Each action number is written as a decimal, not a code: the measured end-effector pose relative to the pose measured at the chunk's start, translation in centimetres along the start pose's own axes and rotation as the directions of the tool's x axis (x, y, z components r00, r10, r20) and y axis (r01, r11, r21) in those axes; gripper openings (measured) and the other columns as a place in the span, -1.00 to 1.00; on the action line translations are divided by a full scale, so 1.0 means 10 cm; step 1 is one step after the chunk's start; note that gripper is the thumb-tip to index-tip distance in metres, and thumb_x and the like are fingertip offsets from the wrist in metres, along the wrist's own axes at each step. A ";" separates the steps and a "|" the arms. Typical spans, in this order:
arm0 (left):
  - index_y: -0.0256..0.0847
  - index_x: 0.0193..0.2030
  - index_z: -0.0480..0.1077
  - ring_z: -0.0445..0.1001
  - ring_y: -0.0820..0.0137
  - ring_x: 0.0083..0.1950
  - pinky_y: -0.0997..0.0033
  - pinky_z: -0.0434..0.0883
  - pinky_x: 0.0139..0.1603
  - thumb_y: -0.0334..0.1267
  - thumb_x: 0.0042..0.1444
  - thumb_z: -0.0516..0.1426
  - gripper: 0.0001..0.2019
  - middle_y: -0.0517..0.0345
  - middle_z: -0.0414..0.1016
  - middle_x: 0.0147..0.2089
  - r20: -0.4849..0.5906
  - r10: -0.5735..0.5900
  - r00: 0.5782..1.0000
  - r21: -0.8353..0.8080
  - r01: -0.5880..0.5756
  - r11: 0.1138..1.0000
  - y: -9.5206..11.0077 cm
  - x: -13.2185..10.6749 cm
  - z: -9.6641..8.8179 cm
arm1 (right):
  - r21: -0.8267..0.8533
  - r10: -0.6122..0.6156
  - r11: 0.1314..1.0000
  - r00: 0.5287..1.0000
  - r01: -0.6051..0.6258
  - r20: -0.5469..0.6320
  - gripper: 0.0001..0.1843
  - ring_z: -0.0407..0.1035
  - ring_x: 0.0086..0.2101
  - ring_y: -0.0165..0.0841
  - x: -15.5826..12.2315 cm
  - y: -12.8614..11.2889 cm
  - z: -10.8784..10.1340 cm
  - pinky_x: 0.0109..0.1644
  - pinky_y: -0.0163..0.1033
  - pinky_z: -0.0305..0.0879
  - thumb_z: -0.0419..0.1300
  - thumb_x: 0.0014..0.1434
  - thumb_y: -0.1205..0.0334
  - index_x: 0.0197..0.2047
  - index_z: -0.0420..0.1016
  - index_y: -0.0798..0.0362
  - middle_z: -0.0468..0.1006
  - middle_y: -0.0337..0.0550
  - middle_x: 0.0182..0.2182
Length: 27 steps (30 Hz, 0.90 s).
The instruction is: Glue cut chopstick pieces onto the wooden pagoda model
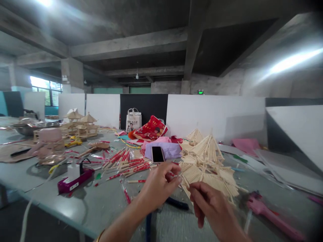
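Note:
My left hand (161,183) is closed in a pinch, thumb against fingertips, in front of a stick-built pagoda model (205,159). What the pinch holds is too small to make out. Just right of it, my right hand (212,205) also pinches with thumb and forefinger, close to the model's near edge. A thin pale stick shows by those fingertips, but I cannot tell if it is held or part of the model. Partly under my hands lies a tool with dark blue handles (177,203), perhaps pliers. Wooden sticks with red wrapping (136,166) are spread left of my left hand.
A phone (157,154) rests on lilac cloth (171,150) behind my left hand. A purple power strip (75,180) is at left, near a plastic jar (50,146). On the right lies a pink glue gun (274,215). Small wooden pavilions (87,126) stand far left.

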State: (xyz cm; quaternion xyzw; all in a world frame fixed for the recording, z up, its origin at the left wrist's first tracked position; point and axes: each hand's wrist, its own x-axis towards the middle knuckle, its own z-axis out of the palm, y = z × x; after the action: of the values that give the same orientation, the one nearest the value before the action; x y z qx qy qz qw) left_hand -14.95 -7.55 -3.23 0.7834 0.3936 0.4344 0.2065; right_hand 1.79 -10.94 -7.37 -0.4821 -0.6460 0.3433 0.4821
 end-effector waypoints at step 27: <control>-0.19 -0.43 0.36 0.26 0.55 -0.48 0.58 0.17 -0.45 -0.37 0.02 0.00 -0.88 0.26 0.34 -0.50 0.132 -0.004 0.991 0.313 -0.038 0.949 -0.90 -0.45 -0.70 | -0.630 -0.358 0.689 0.924 0.357 0.133 -0.60 0.35 -0.22 -0.03 0.19 0.42 0.77 -0.19 0.05 0.27 0.09 0.06 0.00 -0.11 0.44 0.06 0.47 0.09 -0.20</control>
State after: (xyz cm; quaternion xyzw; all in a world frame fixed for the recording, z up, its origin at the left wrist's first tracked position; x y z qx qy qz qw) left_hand -26.15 -5.80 -7.76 0.8366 0.4366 0.3154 0.1006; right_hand -4.48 -7.72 -12.96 -0.4827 -0.8051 0.0003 0.3447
